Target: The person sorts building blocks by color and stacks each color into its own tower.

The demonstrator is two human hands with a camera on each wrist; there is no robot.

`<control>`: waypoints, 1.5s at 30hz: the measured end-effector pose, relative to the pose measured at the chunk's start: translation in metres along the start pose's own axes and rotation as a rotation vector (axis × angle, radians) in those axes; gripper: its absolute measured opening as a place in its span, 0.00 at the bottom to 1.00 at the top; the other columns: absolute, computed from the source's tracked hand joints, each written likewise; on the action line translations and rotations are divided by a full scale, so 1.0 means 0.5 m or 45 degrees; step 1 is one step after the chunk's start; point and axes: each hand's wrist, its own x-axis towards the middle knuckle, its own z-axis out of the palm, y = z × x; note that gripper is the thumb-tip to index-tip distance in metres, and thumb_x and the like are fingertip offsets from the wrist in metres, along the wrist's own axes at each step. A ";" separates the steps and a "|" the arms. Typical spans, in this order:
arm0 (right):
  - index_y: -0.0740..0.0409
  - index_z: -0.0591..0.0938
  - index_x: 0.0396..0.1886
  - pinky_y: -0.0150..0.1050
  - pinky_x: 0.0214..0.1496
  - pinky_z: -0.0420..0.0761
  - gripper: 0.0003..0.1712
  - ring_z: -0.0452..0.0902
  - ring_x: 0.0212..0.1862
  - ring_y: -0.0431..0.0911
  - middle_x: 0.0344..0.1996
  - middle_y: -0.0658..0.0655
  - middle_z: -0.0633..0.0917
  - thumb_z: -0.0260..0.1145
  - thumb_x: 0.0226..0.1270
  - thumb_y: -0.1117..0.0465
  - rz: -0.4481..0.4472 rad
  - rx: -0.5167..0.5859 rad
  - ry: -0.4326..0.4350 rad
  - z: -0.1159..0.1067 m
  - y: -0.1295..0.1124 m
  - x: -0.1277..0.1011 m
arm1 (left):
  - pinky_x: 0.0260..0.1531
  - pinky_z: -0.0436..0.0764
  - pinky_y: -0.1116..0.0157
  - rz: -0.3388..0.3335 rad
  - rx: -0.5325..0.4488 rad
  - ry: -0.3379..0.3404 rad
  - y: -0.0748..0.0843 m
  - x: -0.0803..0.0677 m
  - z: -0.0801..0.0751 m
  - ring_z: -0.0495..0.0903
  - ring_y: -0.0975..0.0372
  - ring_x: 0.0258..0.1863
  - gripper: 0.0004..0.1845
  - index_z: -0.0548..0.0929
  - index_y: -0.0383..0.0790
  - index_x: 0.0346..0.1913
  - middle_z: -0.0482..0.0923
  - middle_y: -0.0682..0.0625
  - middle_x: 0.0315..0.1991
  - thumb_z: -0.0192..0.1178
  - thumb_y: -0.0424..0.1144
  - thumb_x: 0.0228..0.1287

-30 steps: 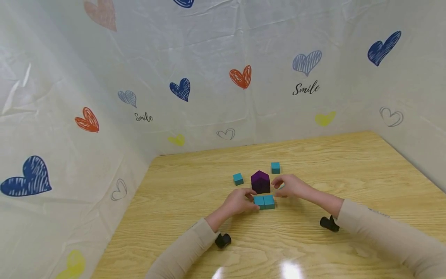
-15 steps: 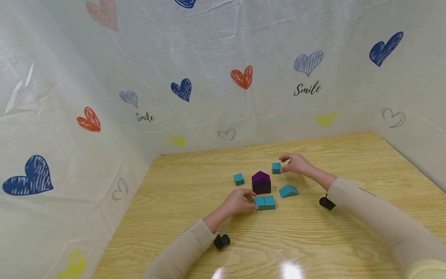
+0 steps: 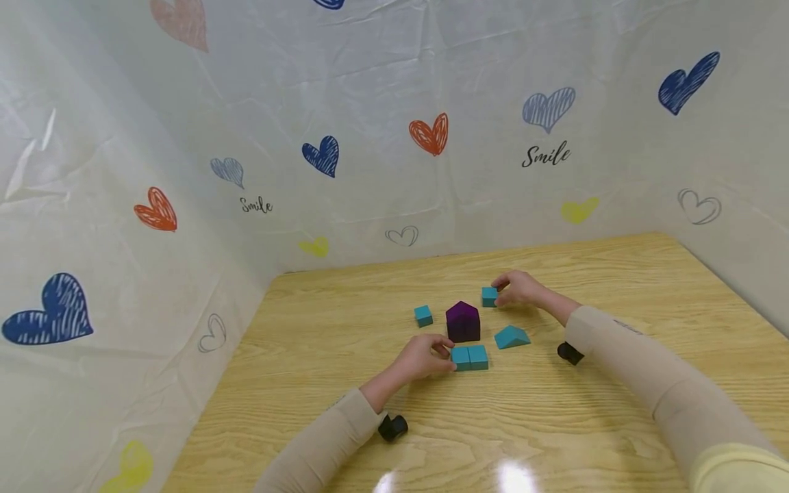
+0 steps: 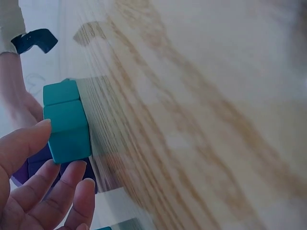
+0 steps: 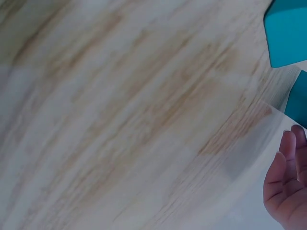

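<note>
Two blue cubes (image 3: 470,358) sit side by side in front of a dark purple house-shaped block stack (image 3: 462,323). My left hand (image 3: 425,356) pinches the left cube of this pair between thumb and fingers; the left wrist view shows the thumb at one edge of the teal-looking cube (image 4: 69,134) and fingertips at another. Behind and right of the purple stack, my right hand (image 3: 520,289) holds another blue cube (image 3: 490,296) at its right side, thumb and finger around it. The right wrist view shows only some curled fingers (image 5: 288,177) near a blue block (image 5: 298,103).
A blue triangular block (image 3: 511,336) lies right of the purple stack, in front of the right hand. Another small blue cube (image 3: 423,315) stands left of the stack. All rest on a wooden table (image 3: 333,301), with a heart-printed curtain (image 3: 364,198) behind and on both sides.
My right hand has let go of the triangular block, leaving it on the table, moved back to the rear blue cube and closed its fingers on it. My left hand stays at the cube pair.
</note>
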 end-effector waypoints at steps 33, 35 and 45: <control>0.71 0.78 0.47 0.45 0.41 0.76 0.22 0.74 0.44 0.57 0.42 0.66 0.80 0.68 0.54 0.63 -0.051 -0.102 0.048 -0.017 -0.049 -0.080 | 0.31 0.74 0.71 -0.007 0.010 0.004 0.002 0.003 0.003 0.77 0.65 0.32 0.16 0.81 0.38 0.45 0.82 0.51 0.33 0.68 0.36 0.51; 0.70 0.78 0.47 0.42 0.39 0.76 0.22 0.75 0.43 0.55 0.41 0.64 0.81 0.69 0.54 0.62 -0.058 -0.090 0.025 -0.016 -0.056 -0.096 | 0.32 0.74 0.70 -0.011 0.012 0.006 0.002 0.004 0.003 0.76 0.64 0.33 0.16 0.82 0.39 0.45 0.81 0.52 0.33 0.68 0.36 0.51; 0.69 0.79 0.45 0.36 0.33 0.74 0.22 0.73 0.33 0.45 0.38 0.59 0.82 0.71 0.51 0.61 -0.149 0.004 -0.066 0.033 -0.078 -0.147 | 0.37 0.75 0.68 -0.017 0.010 0.013 0.000 0.005 0.004 0.76 0.63 0.36 0.16 0.82 0.39 0.44 0.80 0.52 0.34 0.68 0.37 0.50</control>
